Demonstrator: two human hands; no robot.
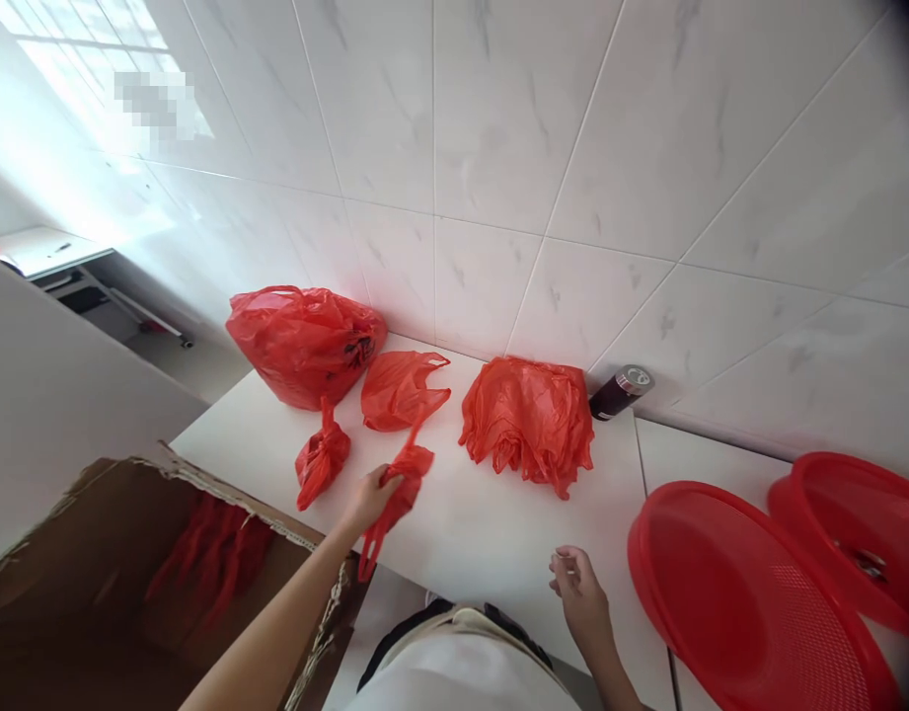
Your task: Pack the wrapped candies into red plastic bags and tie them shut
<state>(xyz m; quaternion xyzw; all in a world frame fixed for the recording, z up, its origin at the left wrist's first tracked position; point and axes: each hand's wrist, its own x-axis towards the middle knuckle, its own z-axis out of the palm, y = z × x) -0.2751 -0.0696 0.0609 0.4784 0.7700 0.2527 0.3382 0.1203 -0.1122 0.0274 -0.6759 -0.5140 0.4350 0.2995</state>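
My left hand grips a small knotted red plastic bag just above the white counter, its loose handles dangling toward the counter's front edge. My right hand hovers over the front edge of the counter, fingers loosely curled, holding nothing. Beside the left hand lies another small tied red bag. Behind them sit a large full red bag, a flatter red bag and a crumpled red bag.
A torn cardboard box with red bags inside stands at the lower left. Two red plastic strainer basins rest at the right. A dark can lies against the tiled wall.
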